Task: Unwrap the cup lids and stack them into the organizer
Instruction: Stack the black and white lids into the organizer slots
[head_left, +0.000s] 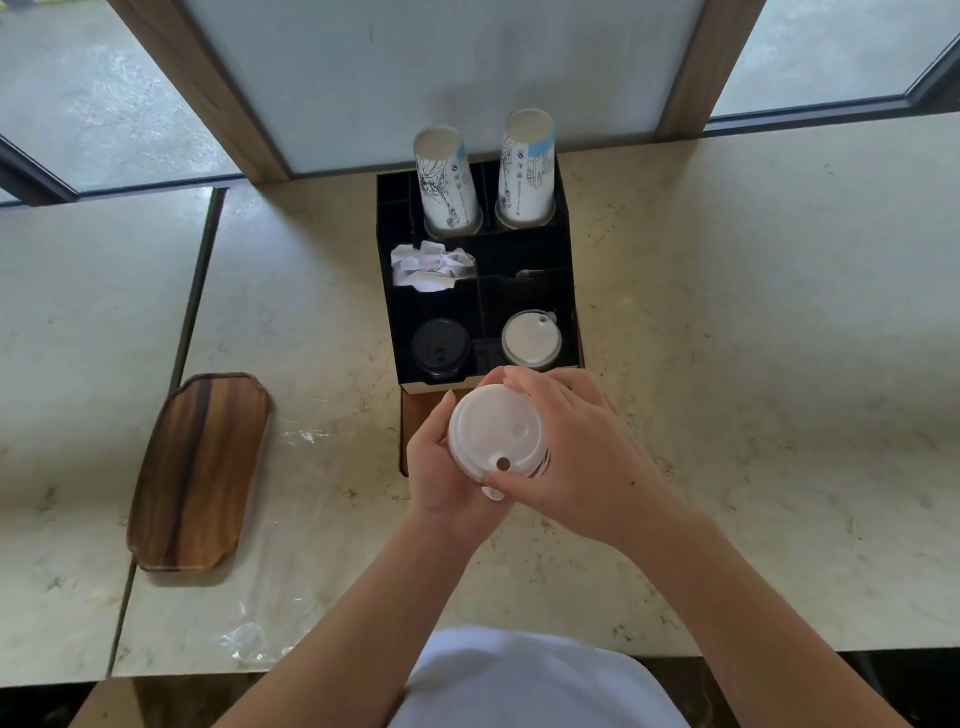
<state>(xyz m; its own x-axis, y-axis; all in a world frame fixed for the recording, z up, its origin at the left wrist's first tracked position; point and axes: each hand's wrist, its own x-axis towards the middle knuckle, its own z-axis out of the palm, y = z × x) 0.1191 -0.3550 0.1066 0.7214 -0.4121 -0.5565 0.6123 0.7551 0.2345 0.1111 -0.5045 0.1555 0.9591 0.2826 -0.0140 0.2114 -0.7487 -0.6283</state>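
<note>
Both hands, left (441, 462) & right (566, 441), grip white lids (493, 434); organizer (563, 249) holds black (440, 347) & white stacks (531, 338), wrap (249, 642) lies on bench (727, 364); nearly done

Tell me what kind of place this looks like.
Probably a café or hotel self-serve drinks counter. A black organizer on a marble counter holds upside-down paper cups, black lids and white lids; both hands hold a stack of white lids.
</note>
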